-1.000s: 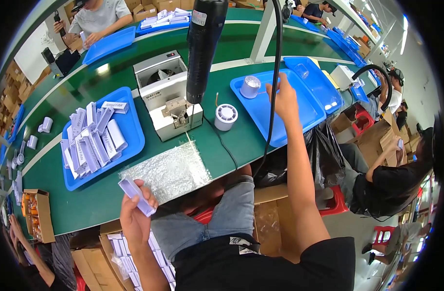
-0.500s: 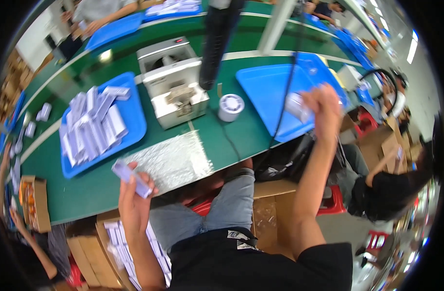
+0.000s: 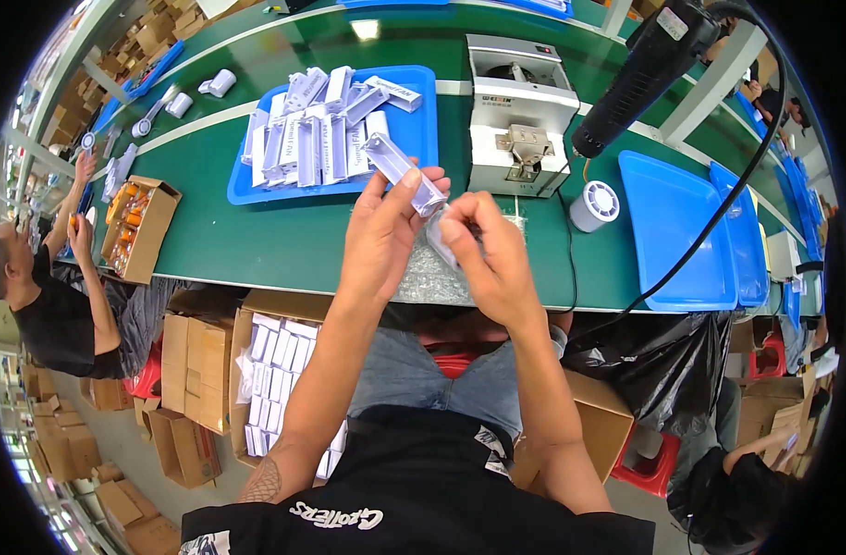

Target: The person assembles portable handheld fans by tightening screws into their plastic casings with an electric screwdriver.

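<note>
My left hand [image 3: 386, 227] is closed round a long, hollow, pale lavender plastic handle shell [image 3: 400, 171], tilted with its lower end toward my right hand. My right hand [image 3: 492, 259] is closed with its fingertips pinched at that lower end. A pale rounded piece [image 3: 441, 242] shows below and beside its fingers, partly hidden. Under both hands lies a sheet of bubble wrap [image 3: 418, 282] on the green table. Just beyond the left hand, a blue tray [image 3: 423, 92] holds a pile of similar shells [image 3: 321, 139].
A white bench machine [image 3: 523, 116] with a metal fixture stands beyond my hands. To its right are a hanging black tool [image 3: 645, 74], a white fan head [image 3: 594, 205] and a blue tray [image 3: 677, 250]. An open carton of shells [image 3: 280, 370] stands below the table. Co-workers sit at both sides.
My right hand has come from above the right blue tray to the shell in my left hand, bringing a pale piece. The whole view has swung left.
</note>
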Available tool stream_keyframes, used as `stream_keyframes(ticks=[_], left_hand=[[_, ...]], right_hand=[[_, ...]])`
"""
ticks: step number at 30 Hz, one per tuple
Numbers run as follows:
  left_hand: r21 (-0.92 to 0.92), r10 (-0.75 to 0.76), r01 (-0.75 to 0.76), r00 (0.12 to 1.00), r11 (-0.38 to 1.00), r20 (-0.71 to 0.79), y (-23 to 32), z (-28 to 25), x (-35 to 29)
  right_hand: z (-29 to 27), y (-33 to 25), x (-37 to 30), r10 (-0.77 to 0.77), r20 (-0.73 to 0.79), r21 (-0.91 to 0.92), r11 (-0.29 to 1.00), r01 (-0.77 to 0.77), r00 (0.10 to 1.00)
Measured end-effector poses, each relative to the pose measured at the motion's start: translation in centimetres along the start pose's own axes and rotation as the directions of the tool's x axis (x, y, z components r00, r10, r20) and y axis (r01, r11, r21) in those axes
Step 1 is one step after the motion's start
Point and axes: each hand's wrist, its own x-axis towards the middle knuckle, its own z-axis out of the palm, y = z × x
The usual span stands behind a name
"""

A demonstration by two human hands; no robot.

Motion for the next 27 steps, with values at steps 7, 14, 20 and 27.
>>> stream_keyframes(ticks=[7, 14, 20, 27], left_hand=[[-0.043, 0.072, -0.072, 0.997, 0.997, -0.005, 0.3, 0.4, 0.0], [0.095, 0.169, -0.170, 0.985, 0.981, 0.021, 0.1, 2.1, -1.1], [0.294, 0.279, -0.294, 0.956, 0.909, 0.094, -0.1, 2.2, -1.3], [0.370, 0.216, -0.268, 0.960, 0.889, 0.178, -0.8, 1.7, -1.4]], right_hand=[[1.8, 0.7, -0.7, 0.003, -0.209, 0.012, 1.000, 0.000, 0.978], [1.9, 0.4, -0.7, 0.023, -0.296, -0.130, 0.989, -0.064, 0.955], [1.4, 2.2, -0.9, -0.107, -0.284, -0.213, 0.976, 0.045, 0.953], [1.2, 3.4, -1.9, -0.004, -0.365, 0.188, 0.979, 0.078, 0.931]])
